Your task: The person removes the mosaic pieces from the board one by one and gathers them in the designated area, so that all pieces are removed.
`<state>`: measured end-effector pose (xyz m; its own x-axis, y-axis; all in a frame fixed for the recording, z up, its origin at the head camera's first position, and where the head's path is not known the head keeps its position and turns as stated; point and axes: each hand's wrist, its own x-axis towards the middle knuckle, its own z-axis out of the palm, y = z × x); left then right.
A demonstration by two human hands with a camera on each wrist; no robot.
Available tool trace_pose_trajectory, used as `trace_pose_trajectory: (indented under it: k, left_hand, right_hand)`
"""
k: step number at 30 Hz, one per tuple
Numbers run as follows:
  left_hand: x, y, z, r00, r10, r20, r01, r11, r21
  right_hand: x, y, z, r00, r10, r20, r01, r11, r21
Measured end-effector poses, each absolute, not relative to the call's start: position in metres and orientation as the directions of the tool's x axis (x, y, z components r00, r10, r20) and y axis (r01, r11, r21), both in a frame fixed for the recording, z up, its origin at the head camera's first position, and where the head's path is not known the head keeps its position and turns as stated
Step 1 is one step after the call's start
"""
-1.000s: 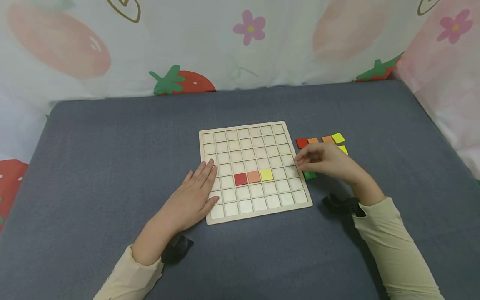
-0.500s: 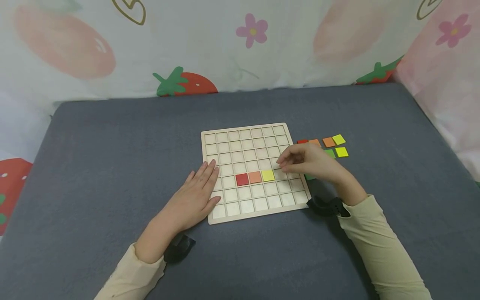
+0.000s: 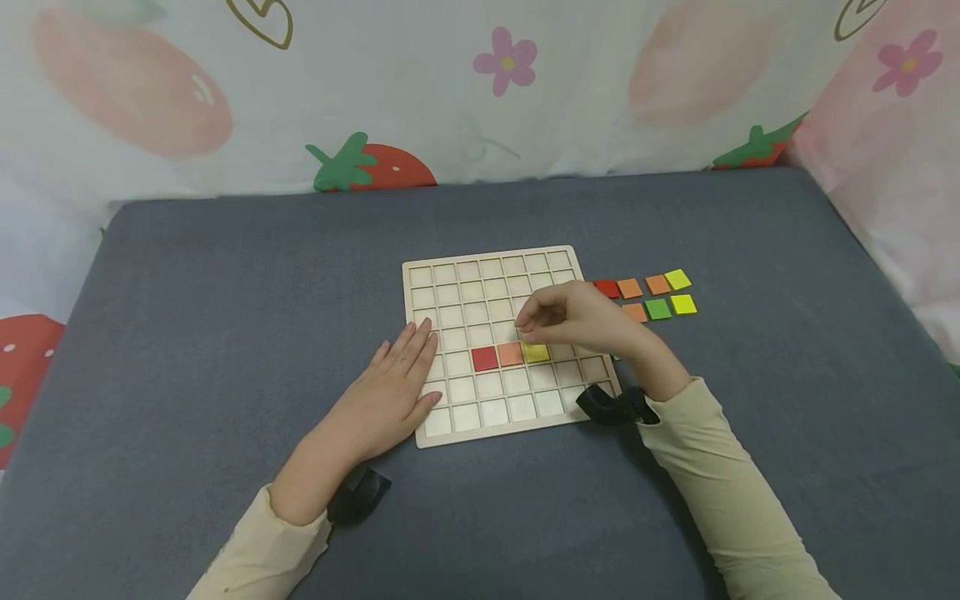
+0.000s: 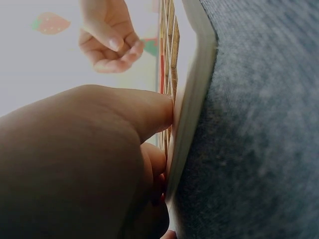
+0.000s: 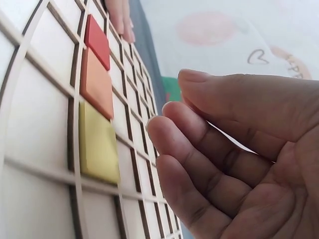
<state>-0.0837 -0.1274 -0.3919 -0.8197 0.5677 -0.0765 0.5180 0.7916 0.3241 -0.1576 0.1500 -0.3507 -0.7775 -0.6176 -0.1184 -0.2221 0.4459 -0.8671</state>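
Note:
A wooden grid board [image 3: 480,432] lies on the table, with a red tile [image 3: 484,359], an orange tile [image 3: 510,354] and a yellow tile [image 3: 536,353] side by side in one row. My left hand [image 3: 386,400] rests on the board's left edge, its fingers extended and its thumb on the rim. Over the board, near the yellow tile, hovers my right hand [image 3: 581,317]. Its fingers are loosely curled, and the right wrist view shows nothing between the thumb and fingers [image 5: 174,137]. The hand partly covers the yellow tile in the head view.
Right of the board lie several loose tiles, among them a red tile [image 3: 606,288], a green tile [image 3: 658,309] and a yellow tile [image 3: 683,304]. Another green piece is mostly hidden by the right hand. A printed curtain [image 3: 570,100] hangs behind the grey table [image 3: 247,267].
My right hand has moved left from the board's right edge to above the yellow tile, uncovering more loose tiles. My left hand stays on the board, and the three tiles keep their squares.

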Motion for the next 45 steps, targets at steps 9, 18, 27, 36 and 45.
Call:
trace_pose_trajectory:
  k: [9,18,27,36,45]
  left_hand:
    - [-0.083,-0.127,-0.390,-0.819,0.569,-0.076,0.519,0.791,0.324]
    - [-0.083,-0.127,-0.391,-0.820,0.567,-0.075,0.519,0.793,0.319]
    - [-0.083,-0.128,-0.390,-0.824,0.563,-0.073,0.514,0.795,0.322]
    - [-0.083,-0.128,-0.389,-0.825,0.560,-0.079,0.512,0.799,0.316]
    - [-0.083,-0.128,-0.389,-0.824,0.563,-0.066,0.518,0.794,0.317]
  right_hand:
    - [-0.160,0.135,-0.354,-0.749,-0.652,-0.119,-0.236,0.430,-0.872]
    - [-0.161,0.124,-0.362,-0.730,-0.674,-0.109,-0.281,0.443,-0.851]
    - [-0.159,0.119,-0.365,-0.732,-0.676,-0.087,-0.306,0.440,-0.844]
    - [-0.160,0.115,-0.369,-0.741,-0.666,-0.083,-0.335,0.474,-0.814]
    - [-0.158,0.113,-0.370,-0.747,-0.658,-0.093,-0.341,0.499,-0.797]
